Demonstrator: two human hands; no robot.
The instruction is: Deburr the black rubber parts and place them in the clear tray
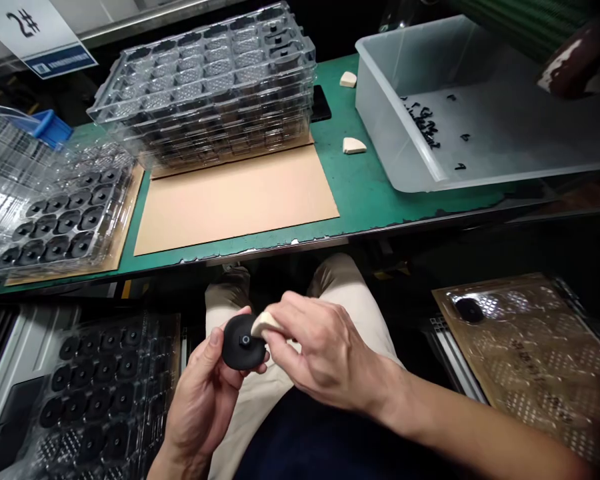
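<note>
My left hand grips a round black disc-shaped part by its rim, with the thumb on the near side. A small raised stub with a light ring stands at the disc's middle. Pinched in my right hand is a cream-coloured sponge wedge, pressed against the right part of the disc's face. Both hands are held above my lap, in front of the bench edge. My right fingers partly hide the wedge.
A green bench carries stacked clear trays, a cardboard sheet, two more sponge wedges and a white bin with small black bits. Trays of black discs stand low on the left; a tray with one disc lies right.
</note>
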